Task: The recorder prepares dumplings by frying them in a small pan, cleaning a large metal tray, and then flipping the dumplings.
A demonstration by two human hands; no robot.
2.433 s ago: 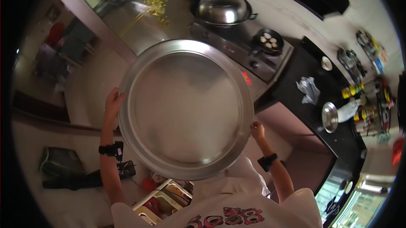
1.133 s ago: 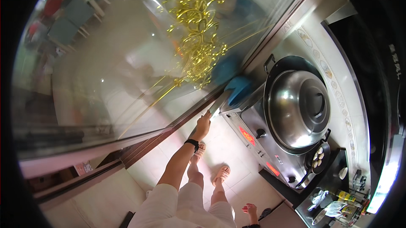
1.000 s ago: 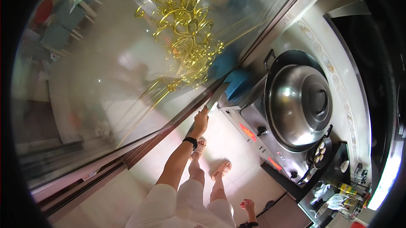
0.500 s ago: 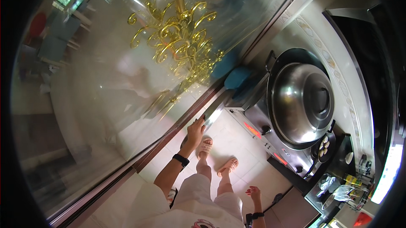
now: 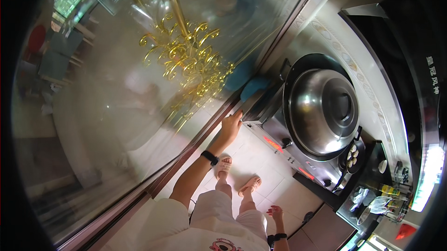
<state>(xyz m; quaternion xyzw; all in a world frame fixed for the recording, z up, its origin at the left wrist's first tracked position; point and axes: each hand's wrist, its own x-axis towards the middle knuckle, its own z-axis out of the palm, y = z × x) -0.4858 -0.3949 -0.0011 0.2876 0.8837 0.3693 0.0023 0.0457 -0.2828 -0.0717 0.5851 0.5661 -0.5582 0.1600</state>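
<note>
My left hand (image 5: 231, 126), with a black band on the wrist, reaches forward to the near front corner of the stove cabinet. Its fingers curl against the edge of a grey metal panel (image 5: 254, 106) there; the fingertips are partly hidden. Beside my right leg hangs my right hand (image 5: 275, 212), holding nothing, its fingers loosely apart. A large wok (image 5: 292, 75) under a domed steel lid (image 5: 316, 111) stands on the stove (image 5: 275, 127). To its right is a small black frying pan (image 5: 357, 160) with several pale pieces of food (image 5: 352, 155) in it.
Along my left runs a glass sliding door (image 5: 116, 111) with gold scroll decoration (image 5: 186, 60) and a dark red floor track (image 5: 205, 137). A dark range hood (image 5: 396, 32) overhangs the stove. Plastic bags (image 5: 379, 203) and bottles (image 5: 390, 189) crowd the counter at the right.
My left hand has moved forward and right, up to the stove's corner. The grey metal panel, earlier stretched back past my hand, has swung or slid toward the stove. My right hand hangs much as before.
</note>
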